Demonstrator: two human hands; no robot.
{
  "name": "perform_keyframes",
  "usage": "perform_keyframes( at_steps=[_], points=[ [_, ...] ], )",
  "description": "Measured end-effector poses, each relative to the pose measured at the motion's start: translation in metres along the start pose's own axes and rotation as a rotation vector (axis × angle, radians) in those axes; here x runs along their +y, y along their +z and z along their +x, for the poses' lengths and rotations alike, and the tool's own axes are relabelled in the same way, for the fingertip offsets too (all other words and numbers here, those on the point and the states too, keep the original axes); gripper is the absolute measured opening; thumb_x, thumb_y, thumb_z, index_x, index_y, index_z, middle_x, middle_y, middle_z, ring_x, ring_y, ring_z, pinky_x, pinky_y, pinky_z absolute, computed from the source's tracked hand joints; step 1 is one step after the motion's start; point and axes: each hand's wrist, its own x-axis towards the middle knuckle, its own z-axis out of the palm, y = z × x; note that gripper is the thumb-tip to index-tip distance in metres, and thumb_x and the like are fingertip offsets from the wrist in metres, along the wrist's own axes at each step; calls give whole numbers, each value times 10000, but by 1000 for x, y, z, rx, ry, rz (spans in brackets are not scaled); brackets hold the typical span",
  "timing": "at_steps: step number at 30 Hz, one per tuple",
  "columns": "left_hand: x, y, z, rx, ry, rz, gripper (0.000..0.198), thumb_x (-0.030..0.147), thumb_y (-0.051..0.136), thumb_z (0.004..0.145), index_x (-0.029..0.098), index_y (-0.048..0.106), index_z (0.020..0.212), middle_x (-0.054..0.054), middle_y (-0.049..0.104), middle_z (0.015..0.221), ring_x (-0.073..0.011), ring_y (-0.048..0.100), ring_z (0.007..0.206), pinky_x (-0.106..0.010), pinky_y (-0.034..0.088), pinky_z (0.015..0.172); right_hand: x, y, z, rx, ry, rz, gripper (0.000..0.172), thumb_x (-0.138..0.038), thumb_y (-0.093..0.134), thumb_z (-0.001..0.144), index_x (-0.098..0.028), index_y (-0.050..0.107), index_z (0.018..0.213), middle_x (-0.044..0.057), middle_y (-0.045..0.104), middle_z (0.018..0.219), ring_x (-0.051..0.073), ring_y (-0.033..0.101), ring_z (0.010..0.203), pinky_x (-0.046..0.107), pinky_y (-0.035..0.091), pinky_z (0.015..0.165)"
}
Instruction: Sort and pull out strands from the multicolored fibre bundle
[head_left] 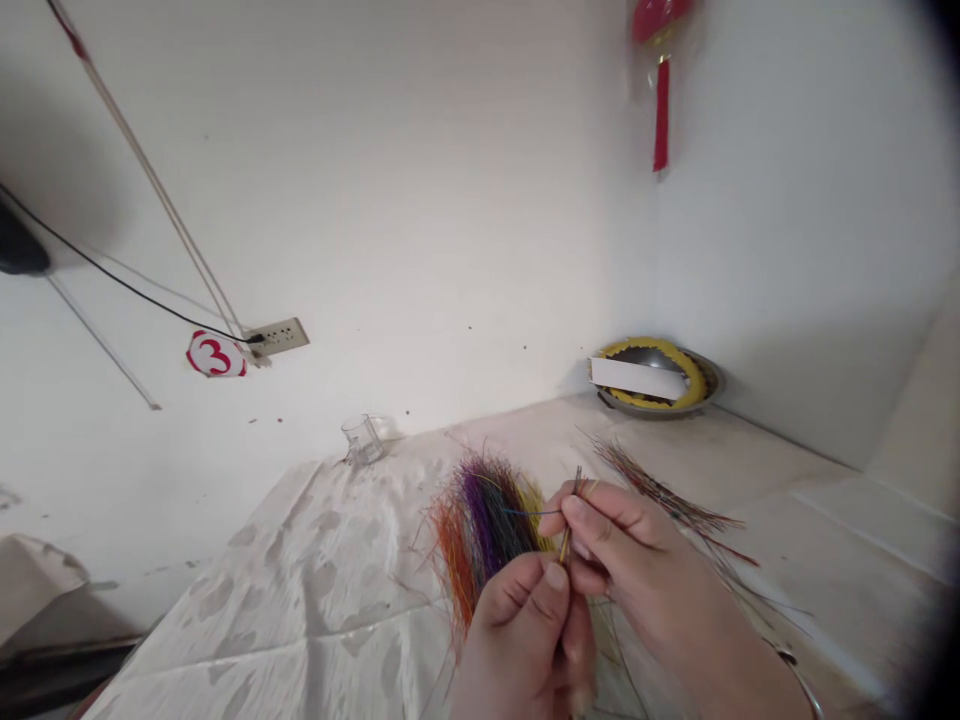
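Note:
My left hand (pixel 525 625) is closed in a pinch around the lower part of a thin bundle of coloured strands (pixel 565 545). Just above it, my right hand (pixel 634 550) pinches the same bundle near its upper end. A blue strand (pixel 529 513) sticks out to the left from the right fingertips, and short dark tips point upward. Behind the hands lies a thick pile of strands (pixel 487 500) in orange, purple, dark grey and yellow, partly hidden by the left hand. Whether the strands are wire or thread, I cannot tell.
Right of my hands, a smaller mixed bunch of strands (pixel 667 495) lies on the pale tablecloth (pixel 337 590). A metal bowl (pixel 709 385) with a yellow ring and a white strip stands in the corner. A clear glass mug (pixel 363 440) is near the wall, below a socket (pixel 281 337).

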Motion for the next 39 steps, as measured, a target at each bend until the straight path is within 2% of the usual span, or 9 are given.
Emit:
perform_keyframes(
  at_steps=[6,11,14,18,22,27,32,35,39],
  points=[
    [-16,-16,4,115,129,205,385,561,690,713,211,663,869,92,405,439,-36,187,337,-163,175,333,4,-4,8,113,-98,-111,307,-453,540,882,-203,676,769,-11,575,616,115,489,537,234,429,530],
    [-4,-17,-2,251,508,737,252,431,627,819,216,758,823,-11,552,594,-129,455,536,-234,371,526,7,-3,8,107,-139,-179,316,-440,516,904,-212,694,779,-2,578,688,100,423,517,208,384,458],
    [3,-19,-2,205,535,865,264,394,579,858,214,771,837,-32,587,631,-155,502,590,-256,391,583,8,-3,7,93,-144,-175,326,-442,504,913,-211,693,780,-5,548,678,101,407,518,211,389,465],
    [0,-23,-2,215,340,678,335,467,578,840,180,741,901,14,499,533,-115,401,484,-226,299,471,14,-8,8,159,-160,-181,311,-451,516,911,-210,685,810,-25,476,575,111,373,500,225,330,442],
    [-5,-22,-2,229,243,464,289,462,647,788,179,641,846,50,492,498,-77,314,429,-203,230,438,18,-11,9,208,-149,-120,289,-459,550,891,-203,662,817,12,575,697,114,375,523,239,311,447],
    [0,-20,-4,226,153,344,339,487,690,743,188,530,734,70,468,478,-56,267,425,-179,159,417,11,-8,9,140,-94,-32,315,-467,544,884,-190,687,837,-52,350,539,112,305,497,235,264,438],
    [8,-24,-7,139,98,213,385,513,724,707,194,517,766,92,454,444,-33,221,386,-162,155,389,0,-4,9,85,-17,136,366,-447,408,915,-188,664,944,-38,380,604,107,284,487,230,247,423],
    [9,-25,-8,86,115,182,379,507,722,717,194,515,772,92,458,440,-28,220,366,-161,152,369,-1,-1,10,12,-39,-111,246,-365,456,911,-207,639,864,-35,443,603,107,356,480,232,304,439],
    [9,-25,-9,102,153,136,375,486,726,725,195,492,747,93,454,443,-26,231,368,-154,167,373,-1,4,9,-138,-211,-478,172,-168,501,842,-227,637,755,11,642,753,167,589,713,291,460,665]
  ],
)
